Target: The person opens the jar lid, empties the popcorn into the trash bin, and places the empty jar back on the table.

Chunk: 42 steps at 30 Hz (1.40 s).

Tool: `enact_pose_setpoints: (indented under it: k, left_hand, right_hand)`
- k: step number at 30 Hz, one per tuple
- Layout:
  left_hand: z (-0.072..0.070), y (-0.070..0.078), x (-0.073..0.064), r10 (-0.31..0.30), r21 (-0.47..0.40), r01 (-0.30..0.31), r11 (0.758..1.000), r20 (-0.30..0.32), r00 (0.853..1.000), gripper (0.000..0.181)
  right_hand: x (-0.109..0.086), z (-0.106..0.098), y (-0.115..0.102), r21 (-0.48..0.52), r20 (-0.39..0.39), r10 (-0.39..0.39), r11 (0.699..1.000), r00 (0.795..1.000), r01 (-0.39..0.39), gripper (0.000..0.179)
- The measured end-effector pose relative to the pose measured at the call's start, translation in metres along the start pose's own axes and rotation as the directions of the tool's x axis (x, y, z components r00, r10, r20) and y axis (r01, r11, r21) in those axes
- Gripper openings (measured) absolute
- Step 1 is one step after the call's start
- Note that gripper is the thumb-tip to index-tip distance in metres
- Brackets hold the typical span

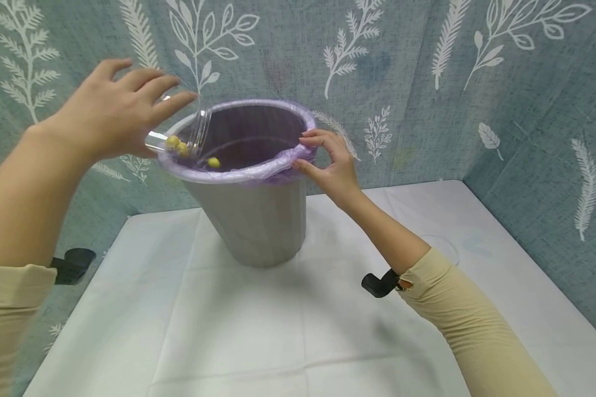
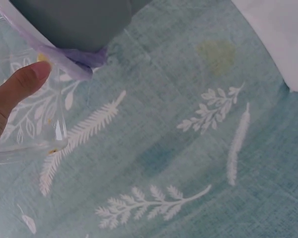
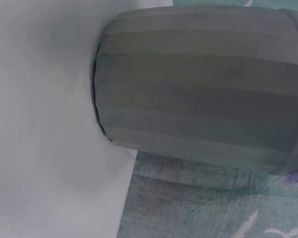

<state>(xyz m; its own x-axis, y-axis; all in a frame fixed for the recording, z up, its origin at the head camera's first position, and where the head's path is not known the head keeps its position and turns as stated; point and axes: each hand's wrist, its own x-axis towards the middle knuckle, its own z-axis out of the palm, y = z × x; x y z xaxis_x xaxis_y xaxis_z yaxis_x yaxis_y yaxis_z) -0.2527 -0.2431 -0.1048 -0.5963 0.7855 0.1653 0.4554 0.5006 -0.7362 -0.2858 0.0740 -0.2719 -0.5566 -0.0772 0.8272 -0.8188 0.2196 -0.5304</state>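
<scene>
The left hand [image 1: 111, 110], in the upper left of the frame, has its grip curled round a clear glass container [image 1: 186, 135], tipped with its mouth over the rim of the bin; the fingers spread across the top of the glass, and in the left wrist view the thumb [image 2: 20, 84] presses against its transparent wall. Small yellow round pieces [image 1: 176, 145] lie at the container's mouth, and another [image 1: 213, 162] shows just inside the bin. The right hand [image 1: 330, 162], at the centre of the frame, pinches the purple liner [image 1: 283, 160] where it folds over the rim, thumb and fingertips closed on the plastic. The grey bin [image 1: 258, 220] stands on the white-covered surface [image 1: 278, 331], slightly tilted, in the middle of the frame; the right wrist view shows its ribbed grey side [image 3: 198, 94] close up. Behind it hangs a teal cloth [image 1: 427, 82] printed with white leaves. Both forearms wear pale yellow sleeves [image 1: 467, 320].
</scene>
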Motion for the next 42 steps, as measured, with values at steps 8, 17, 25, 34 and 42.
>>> enact_pose_setpoints:
  k: [8,17,25,34,42]
  left_hand:
    - [0.001,-0.001,-0.003,-0.001,-0.001,0.001,1.000,-0.011,1.000,0.116]
    - [0.001,-0.005,-0.001,0.160,0.171,-0.153,0.973,-0.028,0.987,0.120]
    - [0.003,-0.005,-0.002,0.180,0.196,-0.162,0.967,-0.080,0.980,0.119]
    - [0.005,-0.005,-0.004,-0.021,-0.017,0.021,1.000,0.023,1.000,0.117]
    - [0.004,-0.010,-0.001,0.013,-0.063,-0.016,0.998,-0.041,0.999,0.115]
  right_hand:
    - [-0.001,0.001,0.001,0.004,-0.003,-0.005,1.000,1.000,0.005,0.037]
    - [0.000,0.002,0.000,0.017,-0.010,-0.013,1.000,1.000,0.014,0.037]
    - [0.000,0.001,-0.001,0.016,-0.009,0.003,1.000,1.000,-0.003,0.039]
    - [0.000,0.001,-0.001,0.024,-0.011,-0.004,1.000,1.000,0.005,0.039]
    - [0.000,0.001,0.002,0.000,-0.017,-0.009,1.000,1.000,0.009,0.038]
